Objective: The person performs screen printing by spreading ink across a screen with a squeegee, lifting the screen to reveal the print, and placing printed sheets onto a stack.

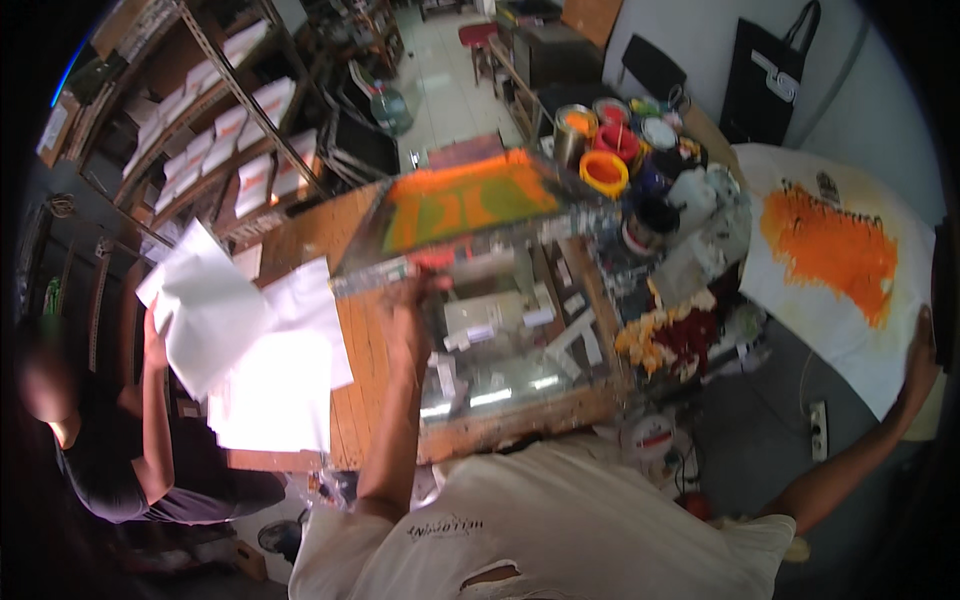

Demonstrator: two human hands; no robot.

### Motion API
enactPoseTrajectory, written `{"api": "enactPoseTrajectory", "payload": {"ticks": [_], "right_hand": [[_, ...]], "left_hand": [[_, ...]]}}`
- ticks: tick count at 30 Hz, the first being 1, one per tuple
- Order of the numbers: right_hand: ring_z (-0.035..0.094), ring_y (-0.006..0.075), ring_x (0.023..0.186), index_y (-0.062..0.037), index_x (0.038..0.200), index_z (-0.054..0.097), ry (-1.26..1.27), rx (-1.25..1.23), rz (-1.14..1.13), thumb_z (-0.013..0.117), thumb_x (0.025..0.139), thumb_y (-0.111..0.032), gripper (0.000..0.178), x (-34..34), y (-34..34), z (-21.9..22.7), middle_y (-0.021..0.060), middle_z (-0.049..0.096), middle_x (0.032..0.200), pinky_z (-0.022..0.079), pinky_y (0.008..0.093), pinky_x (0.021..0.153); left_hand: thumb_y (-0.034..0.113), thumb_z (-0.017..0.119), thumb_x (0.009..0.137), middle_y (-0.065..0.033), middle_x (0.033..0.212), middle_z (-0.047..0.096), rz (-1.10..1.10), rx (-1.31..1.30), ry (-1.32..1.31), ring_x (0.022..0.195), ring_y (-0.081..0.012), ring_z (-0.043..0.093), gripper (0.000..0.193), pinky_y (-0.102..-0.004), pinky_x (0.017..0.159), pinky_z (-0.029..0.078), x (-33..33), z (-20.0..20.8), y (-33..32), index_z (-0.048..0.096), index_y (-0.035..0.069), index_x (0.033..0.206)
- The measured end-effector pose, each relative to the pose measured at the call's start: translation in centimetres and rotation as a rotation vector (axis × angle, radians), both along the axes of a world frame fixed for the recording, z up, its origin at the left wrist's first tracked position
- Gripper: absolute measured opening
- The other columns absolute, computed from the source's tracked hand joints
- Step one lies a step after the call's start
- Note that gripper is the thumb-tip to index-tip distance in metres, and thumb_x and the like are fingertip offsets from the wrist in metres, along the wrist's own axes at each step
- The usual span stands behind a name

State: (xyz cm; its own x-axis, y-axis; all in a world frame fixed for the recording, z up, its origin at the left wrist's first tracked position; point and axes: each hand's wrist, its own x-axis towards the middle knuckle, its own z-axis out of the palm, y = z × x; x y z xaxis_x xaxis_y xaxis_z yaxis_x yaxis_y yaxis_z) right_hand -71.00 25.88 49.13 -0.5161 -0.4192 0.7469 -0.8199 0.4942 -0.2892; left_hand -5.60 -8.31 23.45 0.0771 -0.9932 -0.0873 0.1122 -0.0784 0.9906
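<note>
right hand [917,352] gripping the orange-smeared sheet [830,250] by its edge, left hand [405,294] all blurry over the desk [358,415], can't tell its grip

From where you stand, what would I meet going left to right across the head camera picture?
Co-worker's dark shirt → white papers on the table → wearer's left hand → yellow tub with orange inside → white sheet with a big orange smear → wearer's right hand at that sheet's right edge.
</note>
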Motion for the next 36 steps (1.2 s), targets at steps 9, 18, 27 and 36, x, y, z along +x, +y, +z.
{"api": "enactPoseTrajectory", "payload": {"ticks": [9,18,27,36], "right_hand": [[0.063,0.0176,0.095,0.0029,0.115,0.068,-1.053,0.323,0.232,0.062,0.095,-0.014,0.027,6.3,5.8,-11.2,0.0101,0.069,0.103,0.051,0.0307,0.088],[0.066,0.0192,0.095,0.0031,0.122,0.062,-1.397,0.013,0.737,0.061,0.096,-0.018,0.033,8.1,-6.9,-22.5,0.0101,0.067,0.112,0.055,0.0312,0.081],[0.067,0.0239,0.092,0.0027,0.131,0.057,-1.835,0.087,0.575,0.064,0.095,-0.024,0.045,11.6,-15.2,-30.4,0.0108,0.067,0.115,0.055,0.0352,0.083],[0.068,0.0293,0.1,0.0025,0.13,0.058,-1.996,-0.067,0.491,0.066,0.088,-0.02,0.049,20.4,-14.0,-50.9,0.0144,0.068,0.118,0.056,0.0369,0.089]], "left_hand": [[0.048,0.062,0.097,-0.0099,0.098,0.076,-0.048,-0.118,0.001,0.103,-0.0203,0.061,0.052,-0.037,0.104,0.038,1.0,-0.3,-1.6,0.075,-0.001,0.104],[0.042,0.061,0.1,-0.0082,0.09,0.077,-0.108,0.002,0.076,0.103,-0.0161,0.064,0.046,-0.0358,0.103,0.04,-0.1,1.6,-0.2,0.074,-0.002,0.105],[0.033,0.06,0.101,-0.0101,0.088,0.077,-0.059,0.088,0.146,0.09,-0.0136,0.066,0.04,-0.0329,0.095,0.044,-0.3,2.0,0.0,0.072,-0.004,0.105],[0.038,0.061,0.1,-0.011,0.089,0.077,-0.05,-0.006,0.107,0.105,-0.0174,0.064,0.042,-0.0346,0.105,0.039,-0.7,4.4,-2.7,0.071,-0.002,0.105]]}}
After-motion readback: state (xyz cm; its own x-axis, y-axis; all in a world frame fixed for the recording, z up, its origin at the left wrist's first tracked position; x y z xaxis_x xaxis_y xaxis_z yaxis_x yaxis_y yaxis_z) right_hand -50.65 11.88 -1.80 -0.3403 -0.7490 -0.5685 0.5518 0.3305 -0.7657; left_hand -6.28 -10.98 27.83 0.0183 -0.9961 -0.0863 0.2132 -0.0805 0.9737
